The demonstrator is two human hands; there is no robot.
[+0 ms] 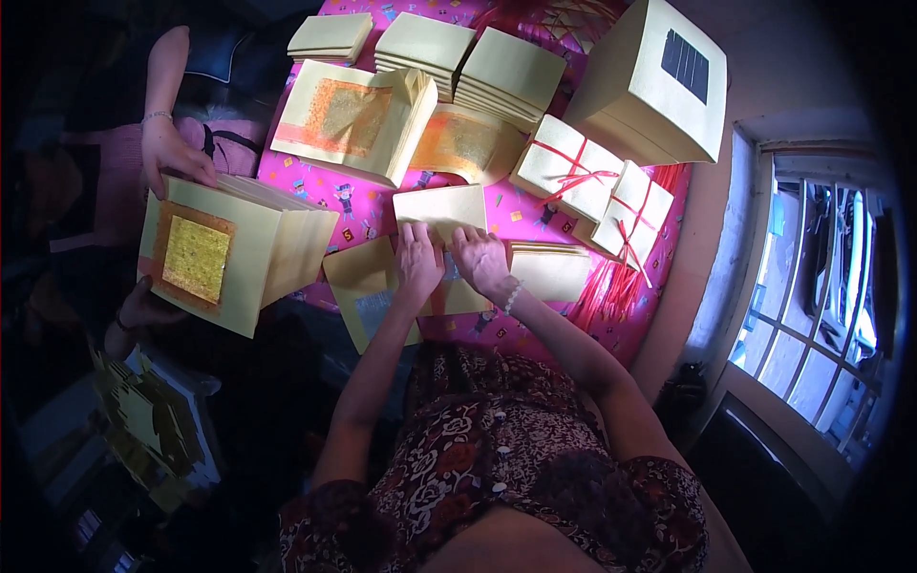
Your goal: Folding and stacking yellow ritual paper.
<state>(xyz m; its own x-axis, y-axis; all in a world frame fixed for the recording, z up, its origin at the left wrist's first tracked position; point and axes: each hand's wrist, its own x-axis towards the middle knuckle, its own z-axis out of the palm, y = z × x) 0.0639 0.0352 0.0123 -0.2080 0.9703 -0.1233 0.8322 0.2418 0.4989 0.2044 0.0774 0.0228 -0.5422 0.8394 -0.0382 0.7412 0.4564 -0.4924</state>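
While our left hand (418, 256) and right hand (480, 260) pinched the pale yellow sheet (441, 212) lying on the pink cloth (497, 205), we judged an uneven pull might crease it or nudge the stack (551, 272) just beside.

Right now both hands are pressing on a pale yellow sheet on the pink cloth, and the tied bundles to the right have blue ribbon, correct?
Not quite: the ribbon on the tied bundles is red, not blue, as the head view shows. The rest holds: the left hand and right hand both press on a pale yellow sheet lying on the pink cloth.
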